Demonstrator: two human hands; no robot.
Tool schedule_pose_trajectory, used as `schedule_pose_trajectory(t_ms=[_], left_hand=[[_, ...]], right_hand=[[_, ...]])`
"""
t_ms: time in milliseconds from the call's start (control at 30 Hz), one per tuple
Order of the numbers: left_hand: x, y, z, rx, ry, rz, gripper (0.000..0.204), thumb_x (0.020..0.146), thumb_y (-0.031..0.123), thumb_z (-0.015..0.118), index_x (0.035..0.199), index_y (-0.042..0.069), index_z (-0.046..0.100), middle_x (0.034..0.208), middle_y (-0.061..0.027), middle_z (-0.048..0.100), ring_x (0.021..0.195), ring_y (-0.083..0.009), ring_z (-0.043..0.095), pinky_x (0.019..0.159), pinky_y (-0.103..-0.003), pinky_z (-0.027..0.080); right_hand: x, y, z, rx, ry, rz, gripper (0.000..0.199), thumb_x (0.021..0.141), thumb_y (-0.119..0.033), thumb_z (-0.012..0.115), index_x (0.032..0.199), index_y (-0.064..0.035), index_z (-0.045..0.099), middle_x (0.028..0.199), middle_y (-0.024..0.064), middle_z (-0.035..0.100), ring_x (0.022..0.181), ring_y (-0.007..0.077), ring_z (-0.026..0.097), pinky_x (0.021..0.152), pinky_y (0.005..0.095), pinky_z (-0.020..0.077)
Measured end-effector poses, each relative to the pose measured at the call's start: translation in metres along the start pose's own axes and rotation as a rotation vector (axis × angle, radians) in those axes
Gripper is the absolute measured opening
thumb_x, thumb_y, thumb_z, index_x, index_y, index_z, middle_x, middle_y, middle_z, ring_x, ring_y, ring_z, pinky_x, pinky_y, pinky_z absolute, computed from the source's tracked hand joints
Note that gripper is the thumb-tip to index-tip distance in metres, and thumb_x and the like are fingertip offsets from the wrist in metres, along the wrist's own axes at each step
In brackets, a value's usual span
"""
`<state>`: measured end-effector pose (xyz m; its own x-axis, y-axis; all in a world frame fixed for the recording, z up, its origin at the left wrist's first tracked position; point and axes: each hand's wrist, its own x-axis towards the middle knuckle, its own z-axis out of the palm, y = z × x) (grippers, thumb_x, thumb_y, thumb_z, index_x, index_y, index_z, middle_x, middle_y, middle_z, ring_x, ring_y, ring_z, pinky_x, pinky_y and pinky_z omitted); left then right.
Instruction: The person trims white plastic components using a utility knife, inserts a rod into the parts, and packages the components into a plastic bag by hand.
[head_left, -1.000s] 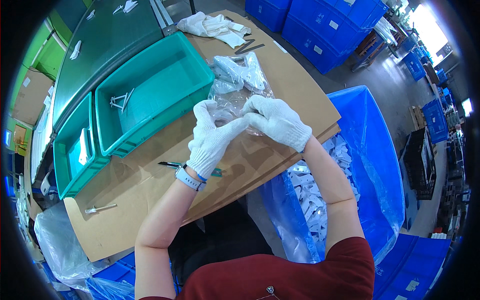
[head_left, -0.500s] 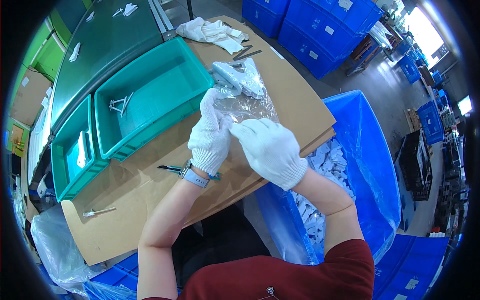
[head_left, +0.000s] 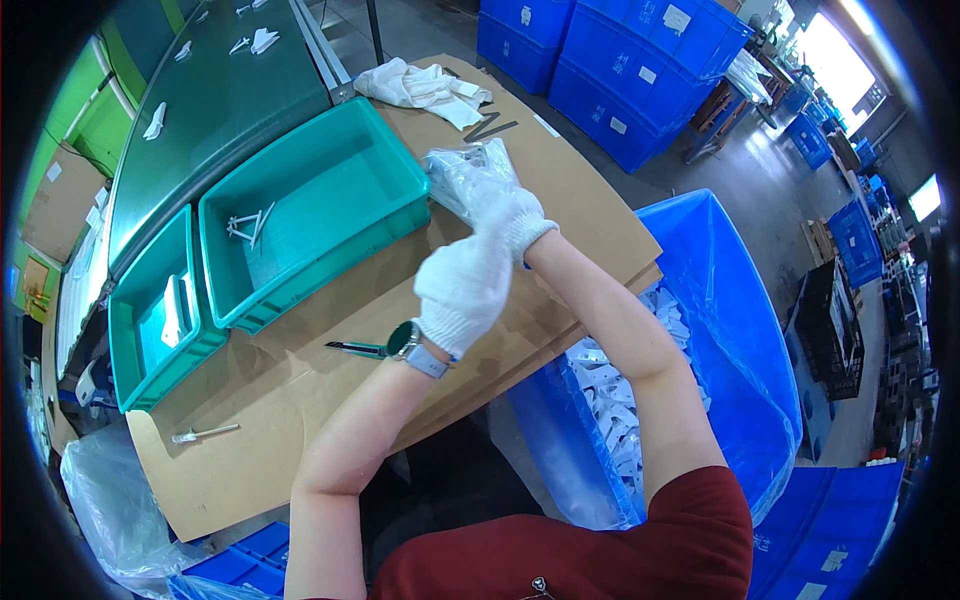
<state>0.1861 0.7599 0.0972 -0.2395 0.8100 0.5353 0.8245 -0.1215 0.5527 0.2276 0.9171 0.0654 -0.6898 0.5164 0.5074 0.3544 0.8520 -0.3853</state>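
Note:
A clear plastic bag (head_left: 462, 168) with white plastic parts inside lies on the brown cardboard (head_left: 290, 400), beside the large green bin (head_left: 330, 200). My right hand (head_left: 508, 212), in a white knit glove, reaches across to the bag with its fingers closed on the near part. My left hand (head_left: 462, 290), gloved too, is just below, its fingertips blurred and partly hidden against the right hand. A utility knife (head_left: 358, 349) lies by my left wrist. White stick-like pieces (head_left: 250, 227) sit in the large green bin; a smaller green bin (head_left: 165, 350) holds white parts.
A lined blue crate (head_left: 735, 300) full of white parts (head_left: 610, 400) stands at the right. White gloves (head_left: 425, 88) lie at the cardboard's far end. A green conveyor belt (head_left: 225, 100) with white parts runs at the left. Stacked blue crates (head_left: 620, 90) stand behind.
My right hand has moved forward and left onto the bag. My left hand has shifted right and nearer to me, so the two now overlap. The bag's parts look more covered.

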Motion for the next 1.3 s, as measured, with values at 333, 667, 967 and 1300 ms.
schedule_pose_trajectory(t_ms=[333,667,967,1300], left_hand=[[-0.008,0.023,0.018,0.006,-0.230,0.153,0.053,0.092,0.015,0.064,0.143,0.023,0.051,0.074,-0.0134,0.068,0.064,-0.0357,0.068,0.057,-0.048,0.052],[0.020,-0.006,-0.006,0.184,-0.279,-0.322,0.057,0.091,0.020,0.062,0.144,0.007,0.043,0.137,-0.0208,0.053,0.106,-0.0430,0.066,0.091,-0.049,0.055],[0.065,-0.065,0.049,0.316,-0.534,-0.221,0.025,0.091,0.016,0.055,0.108,0.002,0.067,0.116,-0.0213,0.067,0.106,-0.0382,0.068,0.088,-0.048,0.055],[0.086,-0.043,0.038,0.321,-0.655,-0.324,0.034,0.088,0.025,0.056,0.105,0.002,0.075,0.114,-0.0258,0.070,0.107,-0.0418,0.068,0.091,-0.049,0.055]], right_hand=[[-0.004,-0.022,-0.052,-0.337,-0.331,-0.213,0.031,0.092,-0.017,0.061,0.122,-0.0159,0.070,0.122,0.0054,0.069,0.107,0.0287,0.065,0.101,0.0426,0.0472],[-0.050,0.002,-0.088,-0.202,-0.039,-0.272,0.025,0.086,-0.021,0.074,0.110,-0.0160,0.073,0.102,0.0095,0.070,0.096,0.0306,0.066,0.087,0.0438,0.0541],[-0.065,0.020,-0.082,-0.141,-0.202,-0.198,0.024,0.090,-0.021,0.066,0.113,-0.0164,0.073,0.112,0.0103,0.072,0.104,0.0302,0.069,0.091,0.0437,0.0539],[-0.063,0.001,-0.092,-0.345,-0.159,-0.154,0.025,0.094,-0.032,0.063,0.113,-0.0164,0.068,0.103,0.0098,0.071,0.097,0.0324,0.069,0.082,0.0474,0.0545]])
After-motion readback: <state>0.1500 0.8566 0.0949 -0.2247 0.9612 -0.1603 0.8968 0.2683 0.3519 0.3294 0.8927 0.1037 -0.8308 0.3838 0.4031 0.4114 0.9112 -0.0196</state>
